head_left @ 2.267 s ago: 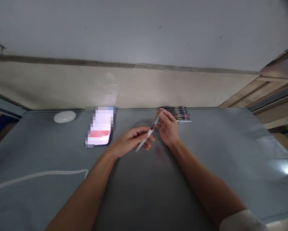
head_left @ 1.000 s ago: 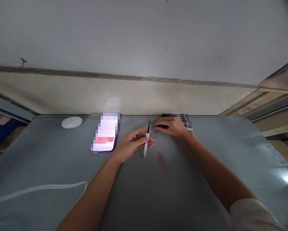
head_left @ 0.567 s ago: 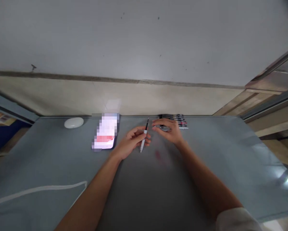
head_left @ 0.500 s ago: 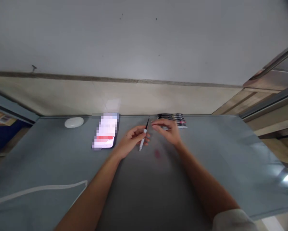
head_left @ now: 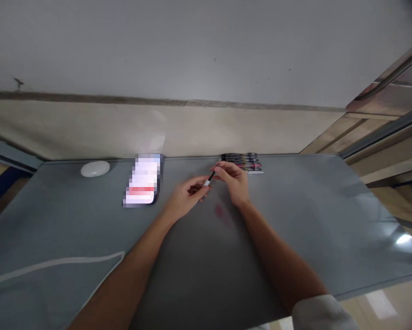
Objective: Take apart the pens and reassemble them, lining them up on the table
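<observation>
A wall (head_left: 192, 50) fills the top of our view, grey above and cream below, with a rough seam between. The grey table (head_left: 315, 220) runs along its foot. A white cable (head_left: 54, 262) comes in from the left edge and bends beside our left forearm. Our left hand (head_left: 186, 199) and right hand (head_left: 233, 181) are over the middle of the table; a pale sleeve (head_left: 321, 311) shows on the right arm. Left of them lies the phone (head_left: 142, 181), lit, its screen blurred out. Just beyond our right hand, by the wall, is a row of pens (head_left: 242, 160). The white oval (head_left: 95, 169) sits left of the phone. Between our hands the pen (head_left: 206, 182) slants up to the right: left thumb and fingers are pinched on its white barrel, and right thumb and forefinger lie close together at its dark tip. We cannot tell whether those grip it. A reddish smear (head_left: 219, 211) marks the table nearer us.
</observation>
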